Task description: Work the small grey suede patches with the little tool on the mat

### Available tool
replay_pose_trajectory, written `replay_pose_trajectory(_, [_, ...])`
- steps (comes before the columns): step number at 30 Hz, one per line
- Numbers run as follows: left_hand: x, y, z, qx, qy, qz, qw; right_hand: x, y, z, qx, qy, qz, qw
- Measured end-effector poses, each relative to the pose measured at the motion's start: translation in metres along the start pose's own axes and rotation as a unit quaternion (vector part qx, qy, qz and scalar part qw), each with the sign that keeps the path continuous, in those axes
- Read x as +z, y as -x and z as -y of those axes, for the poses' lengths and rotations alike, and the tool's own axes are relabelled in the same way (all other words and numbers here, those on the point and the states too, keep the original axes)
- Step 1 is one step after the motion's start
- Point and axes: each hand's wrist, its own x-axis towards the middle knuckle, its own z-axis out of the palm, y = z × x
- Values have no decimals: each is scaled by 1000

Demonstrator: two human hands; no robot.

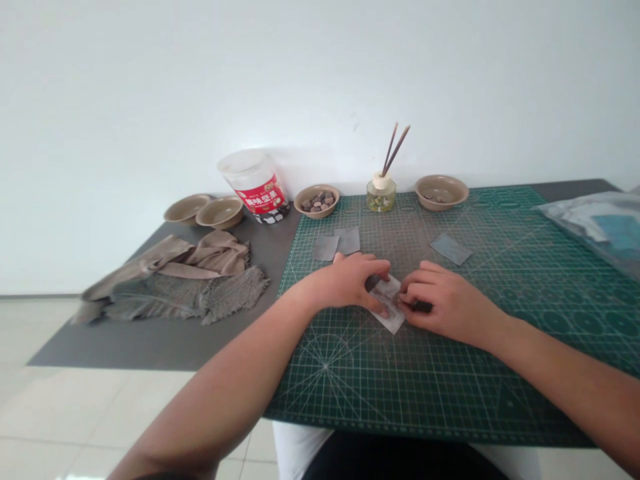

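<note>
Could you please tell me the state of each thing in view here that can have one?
Left hand, fingers pressing on the white paper slip
Right hand, pinching a dark piece against the slip
Clear plastic jar, lid on
Glass diffuser bottle, two sticks standing in it
Beige bowl, holding dark pieces
Grey cloth, crumpled

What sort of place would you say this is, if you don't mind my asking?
It looks like a small craft workspace, though I can't be sure: a green cutting mat covers part of a dark table, with folded grey-brown cloth and a tan bowl of small pieces set out.
</note>
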Motion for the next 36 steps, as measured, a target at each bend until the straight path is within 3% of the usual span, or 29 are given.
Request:
replay_pose_trajectory(3, [0, 0, 0, -1, -1, 3, 1000, 1, 2, -1, -13, -8, 6, 1000])
replay_pose_trajectory(11, [0, 0, -1, -2, -3, 4, 1000, 3, 1, -7, 30, 16, -14, 999])
replay_pose_trajectory(24, [0, 1, 0, 5, -1, 9, 1000, 0, -4, -3, -14, -31, 26, 999])
replay_pose_trajectory(28, [-1, 1, -2, 0, -3, 12, 1000, 0, -5, -4, 15, -15, 5, 1000])
replay_pose_trajectory(32, [-2, 1, -4, -10, -5, 13, 1000, -2, -6, -5, -24, -29, 28, 999])
replay_pose_trajectory(36, [-2, 1, -4, -16, -4, 18, 1000, -4, -8, -10, 12, 12, -1, 1000])
